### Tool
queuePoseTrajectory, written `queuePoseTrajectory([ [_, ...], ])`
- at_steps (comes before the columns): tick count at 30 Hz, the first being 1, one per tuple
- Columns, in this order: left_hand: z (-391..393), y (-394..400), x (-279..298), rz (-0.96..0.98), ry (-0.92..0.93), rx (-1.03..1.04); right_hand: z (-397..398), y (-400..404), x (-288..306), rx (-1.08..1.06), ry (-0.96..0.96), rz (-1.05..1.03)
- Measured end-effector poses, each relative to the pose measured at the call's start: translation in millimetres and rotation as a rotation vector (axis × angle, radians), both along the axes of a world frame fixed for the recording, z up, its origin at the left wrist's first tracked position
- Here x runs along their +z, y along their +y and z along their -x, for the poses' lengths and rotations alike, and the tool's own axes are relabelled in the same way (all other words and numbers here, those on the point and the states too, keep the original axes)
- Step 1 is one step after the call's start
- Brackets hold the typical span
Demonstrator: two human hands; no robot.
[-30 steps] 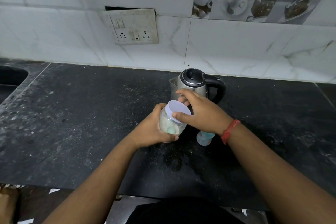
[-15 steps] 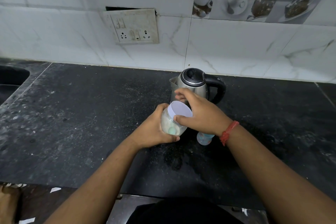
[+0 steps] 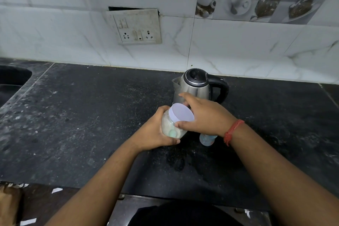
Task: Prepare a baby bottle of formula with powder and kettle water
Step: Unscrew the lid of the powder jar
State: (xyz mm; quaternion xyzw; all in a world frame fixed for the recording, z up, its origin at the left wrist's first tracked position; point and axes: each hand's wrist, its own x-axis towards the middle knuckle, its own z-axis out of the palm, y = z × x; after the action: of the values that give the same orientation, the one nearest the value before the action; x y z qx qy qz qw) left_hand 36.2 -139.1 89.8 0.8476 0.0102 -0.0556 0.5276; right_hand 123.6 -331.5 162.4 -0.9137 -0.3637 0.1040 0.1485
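My left hand (image 3: 156, 132) grips a clear plastic jar of pale powder (image 3: 170, 126), held tilted above the counter. A small green scoop shows through the jar's wall. The jar's white lid (image 3: 181, 114) is held at its rim by my right hand (image 3: 203, 117), thumb in front and fingers behind. A steel kettle (image 3: 198, 86) with a black lid and handle stands just behind my hands. Below my right wrist the baby bottle (image 3: 206, 139) stands on the counter, mostly hidden.
The dark stone counter (image 3: 91, 115) runs left to a sink (image 3: 11, 82) at the far left edge. A switch and socket plate (image 3: 135, 27) sits on the tiled wall behind. Wet marks lie on the counter in front of my hands.
The jar and both hands have stayed in nearly the same spot. My right hand has turned slightly round the lid, and the jar now leans a little more.
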Motion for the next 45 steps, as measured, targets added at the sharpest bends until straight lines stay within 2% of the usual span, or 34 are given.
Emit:
queuePoseTrajectory([
  [5, 2.8, 1.5, -1.3, -0.017, -0.001, 0.003, -5.8, -2.7, 5.5, 0.137, 0.19, -0.09],
  [9, 5.2, 4.0, -2.4, -0.026, -0.003, -0.012, -6.0, 0.0, 3.8, 0.09, 0.093, 0.011],
  [11, 6.1, 4.6, -4.6, -0.024, -0.001, -0.017, -3.5, 4.1, 1.9, 0.106, 0.073, -0.016],
  [15, 8.9, 7.6, -9.7, -0.041, 0.001, -0.02, -1.1, 2.6, 0.2, 0.22, 0.143, -0.055],
  [20, 14.7, 14.0, -20.2, -0.021, 0.01, -0.008, 2.3, -0.2, 3.8, 0.367, 0.09, -0.148],
  [26, 25.0, 35.8, -49.5, 0.003, 0.008, 0.178, 11.7, -9.2, -17.0, 0.143, 0.121, -0.214],
  [34, 41.9, 57.7, -83.6, 0.026, 0.038, 0.432, 36.7, 9.4, -114.1, -0.149, 0.206, -0.246],
  [40, 45.0, 65.9, -101.2, 0.055, 0.032, 0.432, 45.3, 23.2, -167.2, -0.321, 0.178, -0.239],
  [45, 46.8, 70.1, -104.5, 0.043, 0.044, 0.392, 50.1, 24.7, -179.5, -0.333, 0.107, -0.142],
])
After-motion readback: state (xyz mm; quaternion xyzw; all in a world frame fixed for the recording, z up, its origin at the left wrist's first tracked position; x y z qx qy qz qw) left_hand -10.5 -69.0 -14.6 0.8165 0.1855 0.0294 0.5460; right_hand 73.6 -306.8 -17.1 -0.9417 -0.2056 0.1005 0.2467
